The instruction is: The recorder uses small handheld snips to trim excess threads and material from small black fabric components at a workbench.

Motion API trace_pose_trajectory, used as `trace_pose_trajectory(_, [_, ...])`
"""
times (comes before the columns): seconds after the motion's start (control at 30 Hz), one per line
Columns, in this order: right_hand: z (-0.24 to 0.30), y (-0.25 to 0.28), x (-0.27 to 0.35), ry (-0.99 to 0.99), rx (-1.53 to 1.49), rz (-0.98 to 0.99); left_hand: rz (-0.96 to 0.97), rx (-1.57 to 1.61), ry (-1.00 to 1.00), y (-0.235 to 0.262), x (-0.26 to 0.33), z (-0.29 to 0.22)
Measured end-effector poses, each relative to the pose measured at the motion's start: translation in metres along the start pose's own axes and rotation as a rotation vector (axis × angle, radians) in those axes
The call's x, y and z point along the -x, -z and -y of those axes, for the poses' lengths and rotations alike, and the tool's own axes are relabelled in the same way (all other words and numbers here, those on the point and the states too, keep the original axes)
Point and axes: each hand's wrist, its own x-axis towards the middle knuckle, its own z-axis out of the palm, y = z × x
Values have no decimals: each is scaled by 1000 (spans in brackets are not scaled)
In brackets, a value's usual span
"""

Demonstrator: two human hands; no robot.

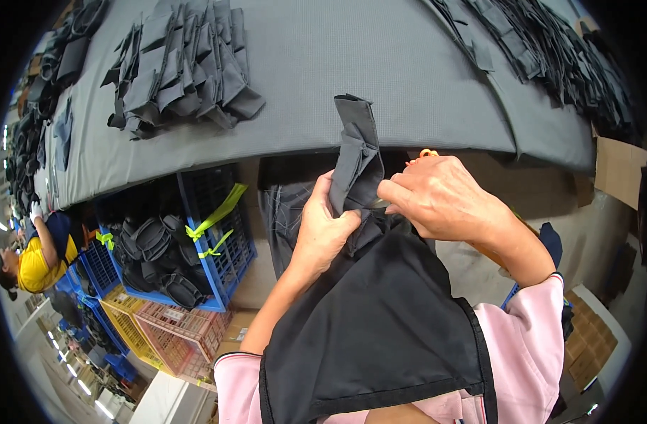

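- The left hand (323,230) is closing around a folded dark grey fabric piece (357,152), held upright before the tabletop (380,78).
- The right hand (440,194), at 3 o'clock of it, is pinching its lower edge.
- Folding seems under way; pressing the crease flat likely needs firm fingers.

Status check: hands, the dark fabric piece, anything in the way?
Left hand and right hand both pinch dark fabric piece, held upright below grey table edge. Nothing blocking.

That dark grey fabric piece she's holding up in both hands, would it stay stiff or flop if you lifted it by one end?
Probably floppy: the fabric piece creases and folds where the left hand and right hand pinch it. It looks light, since fingertips alone hold it up. Its upper part stands upright, so it may have some body.
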Motion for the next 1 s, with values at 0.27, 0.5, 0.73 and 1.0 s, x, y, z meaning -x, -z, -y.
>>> trace_pose_trajectory(0.27, [4,-34,0,-459,-796,-445,77,284,12,13,-9,8])
trace_pose_trajectory(0.5, [41,-64,-21,-484,-1428,-658,159,297,-82,23,-14,7])
trace_pose_trajectory(0.73, [51,-78,-7,-486,-1037,-663,186,445,-155,23,-15,-3])
trace_pose_trajectory(1.0, [60,-82,4,-381,-631,-655,260,584,-218,27,-18,0])
